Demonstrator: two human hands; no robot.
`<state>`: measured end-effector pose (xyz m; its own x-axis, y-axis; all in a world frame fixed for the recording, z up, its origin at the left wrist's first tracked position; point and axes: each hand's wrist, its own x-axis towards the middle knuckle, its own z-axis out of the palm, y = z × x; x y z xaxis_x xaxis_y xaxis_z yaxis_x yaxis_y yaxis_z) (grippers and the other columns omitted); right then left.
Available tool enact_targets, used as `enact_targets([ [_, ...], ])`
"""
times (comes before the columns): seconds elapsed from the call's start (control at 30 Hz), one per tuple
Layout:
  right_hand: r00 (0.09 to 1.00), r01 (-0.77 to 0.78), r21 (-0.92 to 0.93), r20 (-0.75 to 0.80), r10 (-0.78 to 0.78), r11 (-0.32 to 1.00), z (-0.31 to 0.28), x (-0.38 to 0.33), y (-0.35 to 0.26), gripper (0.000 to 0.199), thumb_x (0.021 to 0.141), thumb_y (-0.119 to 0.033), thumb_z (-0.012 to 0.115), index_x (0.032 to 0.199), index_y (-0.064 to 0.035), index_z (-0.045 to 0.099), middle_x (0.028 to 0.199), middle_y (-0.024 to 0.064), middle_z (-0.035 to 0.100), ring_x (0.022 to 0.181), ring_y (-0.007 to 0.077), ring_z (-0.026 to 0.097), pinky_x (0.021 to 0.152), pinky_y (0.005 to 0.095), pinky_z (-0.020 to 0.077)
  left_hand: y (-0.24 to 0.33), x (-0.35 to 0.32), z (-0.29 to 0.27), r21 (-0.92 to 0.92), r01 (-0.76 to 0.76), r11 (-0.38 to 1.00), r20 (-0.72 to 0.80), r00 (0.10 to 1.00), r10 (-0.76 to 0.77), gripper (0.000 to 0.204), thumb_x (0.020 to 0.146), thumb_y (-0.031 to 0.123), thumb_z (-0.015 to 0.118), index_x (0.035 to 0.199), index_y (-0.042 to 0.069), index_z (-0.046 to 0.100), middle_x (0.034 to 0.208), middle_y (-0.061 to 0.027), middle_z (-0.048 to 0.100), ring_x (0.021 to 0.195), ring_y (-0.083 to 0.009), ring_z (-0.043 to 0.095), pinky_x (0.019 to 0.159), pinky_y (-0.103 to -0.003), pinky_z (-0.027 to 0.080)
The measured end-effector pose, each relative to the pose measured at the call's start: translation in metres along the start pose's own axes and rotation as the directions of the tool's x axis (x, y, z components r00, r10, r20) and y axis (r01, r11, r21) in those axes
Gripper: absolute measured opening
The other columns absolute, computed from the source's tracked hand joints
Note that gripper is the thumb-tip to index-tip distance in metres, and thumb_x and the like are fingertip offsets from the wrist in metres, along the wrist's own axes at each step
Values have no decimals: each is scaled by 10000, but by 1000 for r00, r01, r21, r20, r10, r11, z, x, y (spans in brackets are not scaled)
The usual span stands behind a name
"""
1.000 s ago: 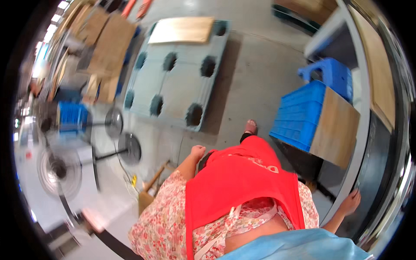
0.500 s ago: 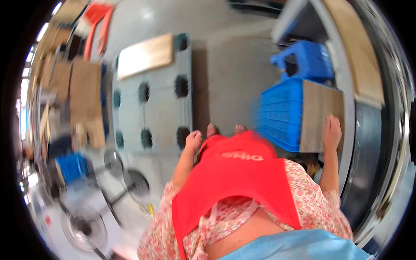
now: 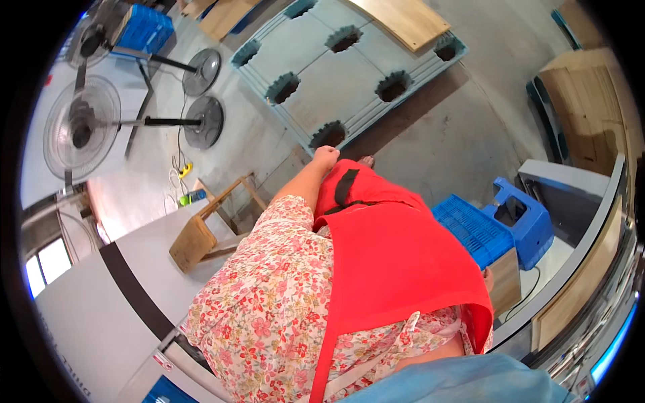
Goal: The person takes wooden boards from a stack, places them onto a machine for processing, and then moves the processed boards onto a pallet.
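My left hand (image 3: 327, 157) hangs in front of me beside the red apron (image 3: 410, 269), its fingers curled in and nothing visible in them. Just beyond it lies the near corner of a grey-green plastic pallet (image 3: 316, 80) with dark holes. On the pallet's far side rests a flat wooden board (image 3: 406, 23). Only a small part of my right hand (image 3: 488, 278) shows past the apron's right edge; its fingers are mostly hidden. Closest to that hand are a brown board (image 3: 507, 282) and a blue plastic crate (image 3: 474, 228).
A blue plastic stool (image 3: 535, 235) stands by the crate, next to a grey-framed bench (image 3: 571, 282). At left are a standing fan (image 3: 82, 124), a wooden stool (image 3: 193, 243) and cables on the floor. Stacked brown boards (image 3: 581, 101) stand at the far right.
My body and view have turned to the right. The pallet now lies further up the picture, and my right hand has dropped mostly behind the apron. My left hand stays curled.
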<state>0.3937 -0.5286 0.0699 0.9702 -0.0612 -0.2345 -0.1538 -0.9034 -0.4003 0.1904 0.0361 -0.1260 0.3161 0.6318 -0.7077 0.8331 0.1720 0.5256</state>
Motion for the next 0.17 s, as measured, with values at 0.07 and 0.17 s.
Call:
enact_targets([
  [0.07,987,158,-99,-9,-160,982,16,13,10,464,733,-214,760,1046,90,604,643,73,569,594,161,540,601,289,465,-10,-7,4,-46,28,999,-42,999,-30,281,771,282,612,898,46,697,941,-169,665,908,-314,637,814,-372,492],
  [0.17,970,242,-161,29,-241,957,13,29,61,444,732,-215,759,1031,81,617,623,68,556,592,165,547,597,288,467,-8,-22,2,34,13,999,-53,999,-12,273,778,286,613,882,49,700,930,-168,667,902,-312,637,808,-373,495],
])
